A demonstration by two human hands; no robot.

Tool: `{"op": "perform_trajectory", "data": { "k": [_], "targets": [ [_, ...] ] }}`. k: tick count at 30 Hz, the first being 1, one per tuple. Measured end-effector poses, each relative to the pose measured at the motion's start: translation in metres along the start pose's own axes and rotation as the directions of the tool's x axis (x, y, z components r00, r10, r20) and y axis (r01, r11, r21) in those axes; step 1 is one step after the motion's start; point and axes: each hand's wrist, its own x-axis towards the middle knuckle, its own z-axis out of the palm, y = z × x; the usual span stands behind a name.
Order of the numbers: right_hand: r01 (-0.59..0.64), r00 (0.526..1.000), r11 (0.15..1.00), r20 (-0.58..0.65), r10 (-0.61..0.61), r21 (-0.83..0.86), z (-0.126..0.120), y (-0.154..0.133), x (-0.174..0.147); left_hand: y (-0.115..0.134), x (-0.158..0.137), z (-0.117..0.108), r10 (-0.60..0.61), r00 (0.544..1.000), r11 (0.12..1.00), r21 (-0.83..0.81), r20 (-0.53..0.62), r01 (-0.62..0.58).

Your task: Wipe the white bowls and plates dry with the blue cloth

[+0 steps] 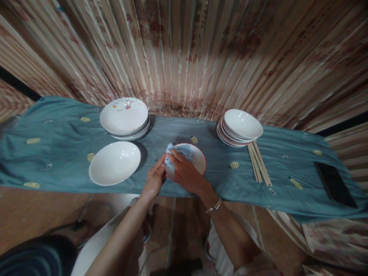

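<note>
With fingers partly curled, our left hand (155, 178) steadies the red-rimmed bowl (200, 163) mid-table (221, 180) and our right hand (185, 172) grips the blue cloth (187, 150) inside, so wiping seems unfinished, though about the stacked bowls (243, 124) we cannot tell.

Probably a home: a patterned curtain (184, 57) lines the far side, behind a printed teal tablecloth (201, 131) bearing stacked plates (125, 119) at left, wooden chopsticks (259, 164) at right.
</note>
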Motion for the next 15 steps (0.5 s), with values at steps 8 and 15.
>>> {"op": "perform_trajectory", "data": {
  "k": [8,15],
  "targets": [
    [-0.089,0.996,0.97,-0.026,0.086,-0.226,-0.006,0.002,0.003,0.001,0.0,0.0,0.004,1.0,0.999,0.045,0.013,-0.005],
    [-0.187,0.982,0.905,-0.04,0.186,-0.383,-0.011,0.001,0.0,0.002,0.001,0.002,0.004,1.0,1.0,0.016,0.002,-0.004]
  ]
}}
